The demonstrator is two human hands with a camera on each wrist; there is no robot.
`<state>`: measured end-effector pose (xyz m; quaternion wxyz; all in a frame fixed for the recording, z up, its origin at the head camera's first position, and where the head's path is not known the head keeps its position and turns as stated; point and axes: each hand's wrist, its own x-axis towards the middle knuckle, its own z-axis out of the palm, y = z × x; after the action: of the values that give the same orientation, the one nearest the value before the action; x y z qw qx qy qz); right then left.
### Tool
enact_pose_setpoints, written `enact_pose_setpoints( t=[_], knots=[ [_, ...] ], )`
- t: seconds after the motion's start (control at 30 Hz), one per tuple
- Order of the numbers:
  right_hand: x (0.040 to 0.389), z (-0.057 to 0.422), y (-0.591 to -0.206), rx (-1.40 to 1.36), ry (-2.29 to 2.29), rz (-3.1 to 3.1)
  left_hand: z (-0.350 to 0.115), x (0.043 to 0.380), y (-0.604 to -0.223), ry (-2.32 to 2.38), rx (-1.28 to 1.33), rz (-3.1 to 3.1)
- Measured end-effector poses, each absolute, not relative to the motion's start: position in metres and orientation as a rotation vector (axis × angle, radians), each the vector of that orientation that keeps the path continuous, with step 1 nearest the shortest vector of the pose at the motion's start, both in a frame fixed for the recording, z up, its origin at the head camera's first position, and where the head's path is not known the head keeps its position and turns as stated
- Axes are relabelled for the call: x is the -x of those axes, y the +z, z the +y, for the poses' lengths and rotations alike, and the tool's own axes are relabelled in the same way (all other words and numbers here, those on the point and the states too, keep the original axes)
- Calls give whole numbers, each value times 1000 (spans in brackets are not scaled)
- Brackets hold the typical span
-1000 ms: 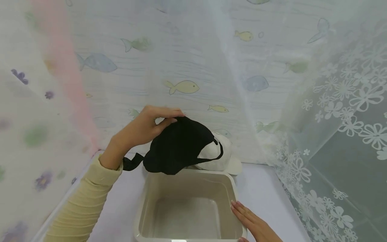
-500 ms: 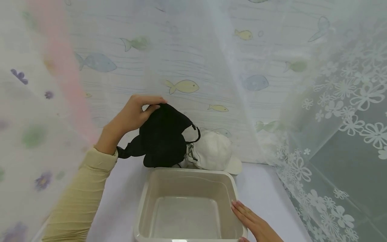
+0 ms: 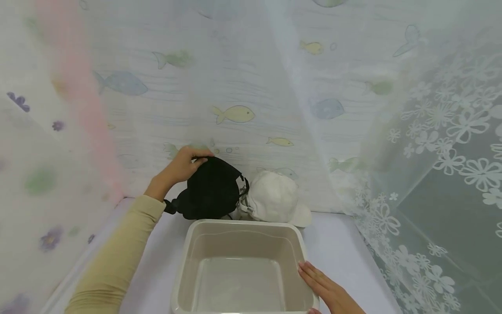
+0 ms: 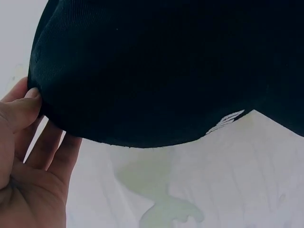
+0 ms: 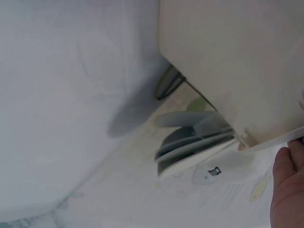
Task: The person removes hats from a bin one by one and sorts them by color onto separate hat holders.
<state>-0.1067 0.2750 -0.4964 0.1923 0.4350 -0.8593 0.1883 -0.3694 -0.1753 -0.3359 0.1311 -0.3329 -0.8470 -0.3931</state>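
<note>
My left hand pinches the edge of a black baseball cap between thumb and fingers, behind the basin. The cap's adjustable strap opening faces right, beside a white cap. In the left wrist view the thumb lies on the black fabric, with the other fingers behind its edge. My right hand rests straight-fingered on the right rim of a beige plastic basin, which has nothing inside. The right wrist view shows the fingers at that rim.
Several stacked cap brims show beyond the basin in the right wrist view. A white cloth covers the tabletop. Sheer curtains with fish prints hang behind, and a white-flowered lace curtain hangs at the right.
My left hand has moved the black cap left, away from in front of the white cap, and then lowered it beside that cap. The right hand has stayed on the basin rim.
</note>
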Motion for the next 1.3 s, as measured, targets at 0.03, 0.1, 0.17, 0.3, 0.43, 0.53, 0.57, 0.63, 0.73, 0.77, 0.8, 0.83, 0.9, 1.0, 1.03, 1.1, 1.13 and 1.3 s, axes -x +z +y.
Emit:
enact_pose_setpoints(
  t=[0.03, 0.1, 0.17, 0.3, 0.43, 0.53, 0.57, 0.63, 0.73, 0.77, 0.8, 0.83, 0.9, 1.0, 1.03, 1.1, 1.13, 1.3],
  knots=[
    [107, 274, -496, -1222, 526, -2410, -175, 371, -338, -1143, 967, -2460],
    [107, 274, -495, -1218, 534, -2414, -173, 375, -342, -1148, 984, -2458],
    [107, 273, -495, -1218, 538, -2416, -172, 378, -345, -1153, 995, -2460],
    [106, 273, -496, -1221, 544, -2411, -170, 379, -350, -1127, 1018, -2486],
    [107, 274, -497, -1230, 553, -2400, -172, 379, -359, -1111, 993, -2542],
    [107, 274, -498, -1234, 560, -2395, -172, 380, -366, -1112, 950, -2595],
    [107, 274, -498, -1233, 560, -2395, -172, 380, -368, -1118, 943, -2609],
    [107, 274, -498, -1231, 561, -2396, -171, 380, -372, -1120, 934, -2633],
    [106, 274, -498, -1229, 562, -2394, -170, 379, -377, -1122, 915, -2662],
    [106, 274, -498, -1229, 562, -2393, -170, 379, -378, -1122, 913, -2662],
    [106, 274, -497, -1228, 562, -2394, -169, 378, -380, -1122, 911, -2660],
    [106, 274, -497, -1225, 562, -2397, -169, 378, -381, -1126, 910, -2655],
    [105, 273, -496, -1220, 564, -2401, -169, 378, -382, -1135, 916, -2645],
    [103, 273, -493, -1194, 583, -2440, -170, 379, -384, -1152, 924, -2627],
    [102, 273, -491, -1179, 596, -2466, -170, 379, -386, -1158, 919, -2621],
    [99, 272, -483, -1141, 630, -2543, -172, 379, -388, -1188, 896, -2604],
    [98, 272, -477, -1114, 646, -2602, -172, 379, -390, -1214, 884, -2584],
    [102, 265, -431, -970, 790, -3004, -186, 375, -397, -1417, 799, -2422]
  ],
)
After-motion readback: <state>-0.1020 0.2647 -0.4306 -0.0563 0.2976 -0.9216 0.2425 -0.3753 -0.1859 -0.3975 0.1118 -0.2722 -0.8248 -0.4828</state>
